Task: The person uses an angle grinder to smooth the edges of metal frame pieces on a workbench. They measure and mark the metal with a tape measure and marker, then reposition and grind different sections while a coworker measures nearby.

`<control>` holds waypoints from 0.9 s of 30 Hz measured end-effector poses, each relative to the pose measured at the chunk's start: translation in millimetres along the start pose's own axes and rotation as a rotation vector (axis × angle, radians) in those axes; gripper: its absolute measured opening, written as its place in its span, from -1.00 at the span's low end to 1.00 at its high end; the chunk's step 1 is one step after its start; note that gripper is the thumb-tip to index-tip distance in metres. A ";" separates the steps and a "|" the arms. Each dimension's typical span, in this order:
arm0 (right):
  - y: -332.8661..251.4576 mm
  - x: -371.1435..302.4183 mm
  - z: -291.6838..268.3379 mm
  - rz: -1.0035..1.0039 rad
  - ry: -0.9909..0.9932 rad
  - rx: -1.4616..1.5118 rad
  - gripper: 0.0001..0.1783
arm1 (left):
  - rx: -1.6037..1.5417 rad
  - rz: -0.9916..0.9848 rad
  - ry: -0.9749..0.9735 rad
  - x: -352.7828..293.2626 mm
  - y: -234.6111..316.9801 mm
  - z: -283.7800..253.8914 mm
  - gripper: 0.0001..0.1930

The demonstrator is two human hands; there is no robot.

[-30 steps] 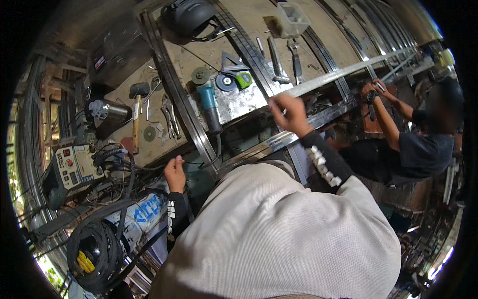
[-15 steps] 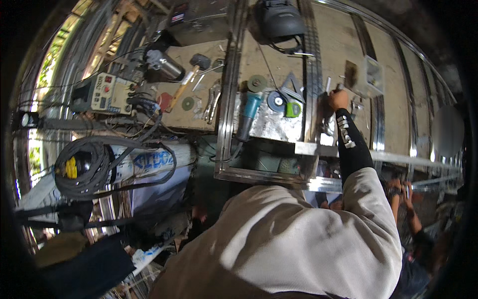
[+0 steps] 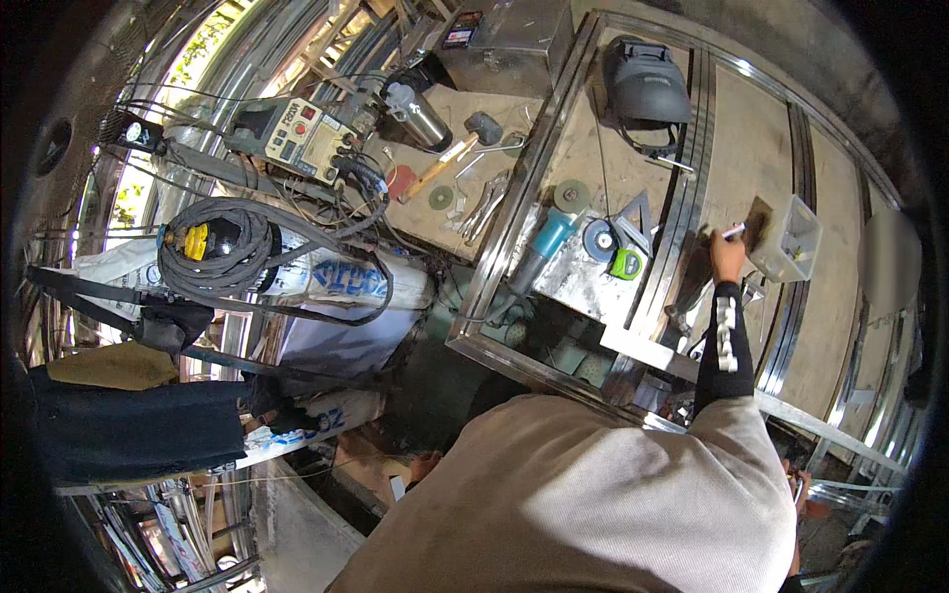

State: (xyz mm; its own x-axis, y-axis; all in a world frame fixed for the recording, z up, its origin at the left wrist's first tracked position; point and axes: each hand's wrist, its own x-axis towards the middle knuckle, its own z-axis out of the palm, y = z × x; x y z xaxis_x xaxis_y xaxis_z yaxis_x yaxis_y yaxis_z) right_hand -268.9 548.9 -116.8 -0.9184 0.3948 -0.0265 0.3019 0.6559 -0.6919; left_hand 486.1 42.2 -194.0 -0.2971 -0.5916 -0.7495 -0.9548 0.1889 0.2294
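Over the worktop (image 3: pixel 746 109), beside the tub (image 3: pixel 799 259), my right hand (image 3: pixel 727 259) grips a white stick (image 3: pixel 734 231), probably light, stiff and best pinched mid-length, while I can't tell whether my mostly hidden left hand (image 3: pixel 426 465) is closed.

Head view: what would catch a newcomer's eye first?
Probably the dark helmet near the top, right of centre, and below it the bright green tape measure, right of the teal grinder. At left, a thick hose lies coiled at the end of a white cylinder. The right hand, out over the bench, holds a small white stick.
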 end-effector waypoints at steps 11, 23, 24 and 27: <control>-3.8 -141.8 -166.1 -0.536 -0.581 -0.090 -0.58 | 0.022 0.098 -0.149 -3.1 114.8 -48.5 -0.63; 10.8 -198.8 -199.3 -0.306 -0.573 -0.319 -0.46 | 0.111 0.298 -0.223 103.9 139.3 -52.4 -0.66; 14.3 -200.4 -199.4 -0.288 -0.566 -0.211 -0.45 | 0.070 0.267 -0.251 107.8 141.8 -51.7 -0.66; 17.1 -200.6 -203.7 -0.260 -0.637 -0.290 -0.43 | 0.339 0.740 -0.176 101.3 131.4 -46.8 -0.66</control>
State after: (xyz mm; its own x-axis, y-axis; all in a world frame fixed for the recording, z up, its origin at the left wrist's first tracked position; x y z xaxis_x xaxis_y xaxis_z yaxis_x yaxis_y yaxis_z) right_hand -27.4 612.0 23.6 -0.9130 -0.1875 -0.3624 0.0295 0.8554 -0.5171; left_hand 330.3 -29.5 -210.8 -0.8150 -0.0961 -0.5714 -0.4517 0.7231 0.5226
